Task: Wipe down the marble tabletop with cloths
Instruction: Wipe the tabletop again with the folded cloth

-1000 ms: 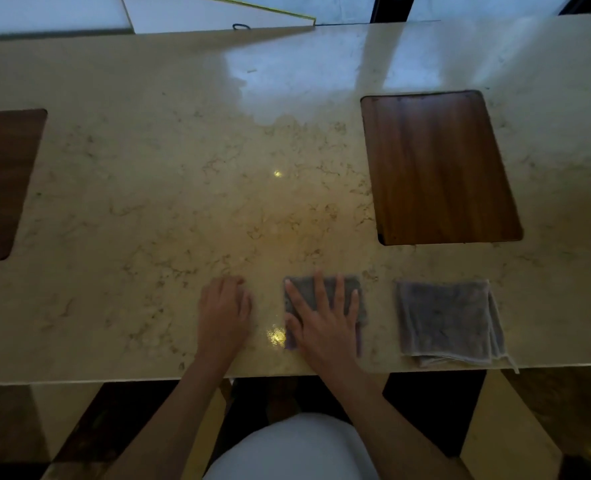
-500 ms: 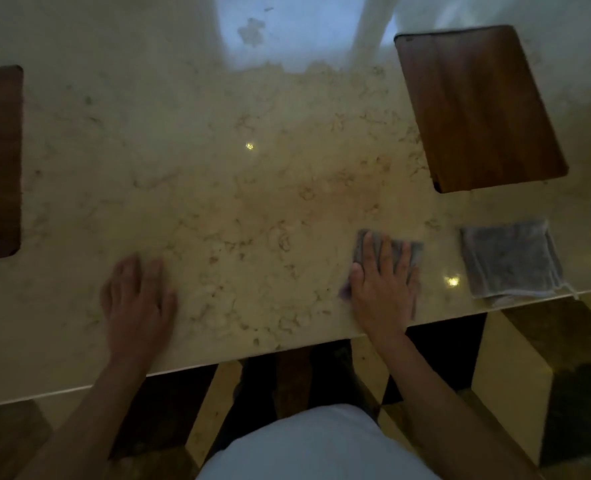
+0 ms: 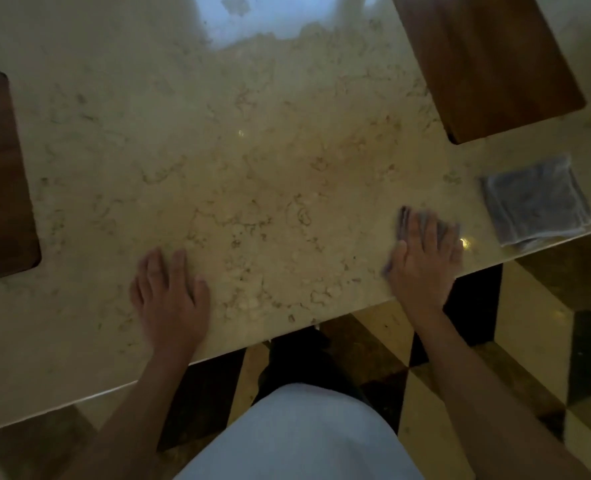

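Observation:
The beige marble tabletop (image 3: 252,174) fills most of the view. My right hand (image 3: 425,261) lies flat on a small grey cloth (image 3: 405,220) near the table's front edge, pressing it onto the marble; only the cloth's far and left edges show around the fingers. My left hand (image 3: 169,299) rests flat on the bare marble to the left, fingers together, holding nothing. A second folded grey cloth (image 3: 536,202) lies by itself at the right, close to the front edge, a short way right of my right hand.
Two dark wooden inlay panels sit in the marble, one at the upper right (image 3: 484,60) and one at the left edge (image 3: 0,181). Below the table's front edge (image 3: 287,330) a checkered floor (image 3: 529,341) shows, with my white clothing (image 3: 297,434) at the bottom.
The view has tilted and come closer to the table. My left hand has slid left, away from the right hand. My right hand has shifted right with its cloth, nearer the spare cloth.

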Demonstrator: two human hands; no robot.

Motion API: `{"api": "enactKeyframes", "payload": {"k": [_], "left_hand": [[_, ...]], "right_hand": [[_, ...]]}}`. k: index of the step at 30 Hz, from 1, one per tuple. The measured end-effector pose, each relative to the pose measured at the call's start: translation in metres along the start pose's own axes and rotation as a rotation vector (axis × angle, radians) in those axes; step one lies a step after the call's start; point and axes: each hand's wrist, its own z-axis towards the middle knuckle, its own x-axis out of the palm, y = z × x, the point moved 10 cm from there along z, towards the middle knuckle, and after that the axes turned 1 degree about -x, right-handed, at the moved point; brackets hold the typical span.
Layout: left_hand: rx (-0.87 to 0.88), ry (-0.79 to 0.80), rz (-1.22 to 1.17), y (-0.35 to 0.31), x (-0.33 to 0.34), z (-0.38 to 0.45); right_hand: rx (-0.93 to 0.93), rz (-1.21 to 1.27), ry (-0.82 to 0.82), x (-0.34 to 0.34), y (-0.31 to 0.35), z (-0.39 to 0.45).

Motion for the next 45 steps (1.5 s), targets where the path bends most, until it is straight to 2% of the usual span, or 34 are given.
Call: {"api": "enactKeyframes", "payload": {"k": [1, 2, 5, 7, 8, 9, 10, 13, 14, 15, 17, 20, 22, 24, 25, 26, 27, 29, 30, 31, 32, 35, 37, 38, 40, 41, 43, 44, 45], "left_hand": [[-0.01, 0.008, -0.003, 0.0, 0.001, 0.0], [-0.011, 0.014, -0.008, -0.001, 0.001, -0.001], [-0.017, 0.028, -0.018, -0.003, -0.001, -0.001], [-0.018, 0.019, -0.02, -0.003, -0.003, -0.002], [-0.02, 0.021, -0.021, -0.003, -0.003, -0.002], [-0.024, 0.025, -0.024, -0.002, -0.002, -0.002], [-0.03, 0.029, -0.027, -0.002, -0.002, -0.002], [-0.025, 0.019, -0.01, -0.005, -0.005, -0.001], [-0.026, 0.016, -0.006, -0.005, -0.005, -0.002], [-0.028, 0.014, -0.001, -0.005, -0.005, -0.001], [-0.021, 0.015, 0.015, -0.005, -0.005, -0.001], [-0.007, 0.018, 0.001, -0.002, -0.004, 0.001], [0.002, 0.027, -0.018, 0.002, -0.003, 0.002], [0.019, 0.068, -0.088, 0.007, -0.003, 0.004], [0.042, 0.097, -0.139, 0.01, -0.005, 0.004], [0.092, 0.113, -0.172, 0.013, -0.01, 0.004], [0.155, 0.103, -0.173, 0.021, -0.018, 0.003], [0.23, 0.065, -0.113, 0.052, -0.031, 0.002], [0.214, 0.071, -0.086, 0.076, -0.033, 0.004], [0.177, 0.086, -0.07, 0.102, -0.034, 0.005], [0.145, 0.102, -0.06, 0.125, -0.034, 0.006], [0.185, 0.112, 0.031, 0.165, -0.033, 0.007], [0.249, 0.129, 0.068, 0.173, -0.028, 0.008], [0.256, 0.124, 0.064, 0.174, -0.027, 0.008], [0.244, 0.127, 0.047, 0.174, -0.025, 0.01], [0.239, 0.128, 0.041, 0.173, -0.024, 0.009], [0.25, 0.106, 0.043, 0.17, -0.024, 0.008], [0.25, 0.098, 0.045, 0.17, -0.023, 0.008], [0.247, 0.096, 0.048, 0.171, -0.023, 0.008]], "right_hand": [[0.057, 0.026, -0.01, 0.0, 0.021, -0.001], [0.036, 0.046, -0.009, 0.002, 0.049, -0.008], [-0.351, 0.032, 0.073, 0.022, 0.14, -0.072], [-0.623, 0.032, 0.138, 0.028, 0.146, -0.108], [-0.704, -0.016, 0.13, 0.023, 0.13, -0.108], [-0.708, -0.109, 0.095, 0.018, 0.102, -0.093], [-0.612, -0.181, 0.061, 0.012, 0.066, -0.068], [-0.025, -0.083, 0.008, -0.013, -0.036, 0.003], [0.101, -0.029, -0.007, -0.016, -0.037, 0.012], [0.148, 0.01, -0.008, -0.017, -0.016, 0.014], [-0.006, 0.028, 0.068, -0.004, 0.063, -0.006], [-0.476, 0.015, 0.092, 0.021, 0.193, -0.106], [-0.726, 0.054, 0.091, 0.028, 0.225, -0.171], [-0.862, -0.055, 0.034, 0.021, 0.204, -0.171], [-0.817, -0.165, 0.013, 0.024, 0.18, -0.15], [-0.668, -0.219, 0.02, 0.025, 0.147, -0.118], [-0.445, -0.209, 0.037, 0.021, 0.113, -0.083], [-0.017, -0.038, 0.005, 0.01, 0.082, -0.053], [0.096, 0.03, -0.026, 0.008, 0.099, -0.059], [0.103, 0.054, -0.042, 0.011, 0.134, -0.075], [0.026, 0.065, -0.019, 0.018, 0.179, -0.096], [-0.491, 0.057, 0.139, 0.049, 0.315, -0.196], [-0.755, 0.005, 0.161, 0.055, 0.327, -0.237], [-0.796, -0.051, 0.128, 0.05, 0.31, -0.234], [-0.657, -0.2, 0.076, 0.043, 0.247, -0.189], [-0.499, -0.246, 0.059, 0.038, 0.212, -0.157], [-0.117, -0.155, 0.033, 0.018, 0.164, -0.108], [0.006, -0.102, 0.045, 0.019, 0.168, -0.101], [0.013, -0.073, 0.042, 0.024, 0.193, -0.106]]}}
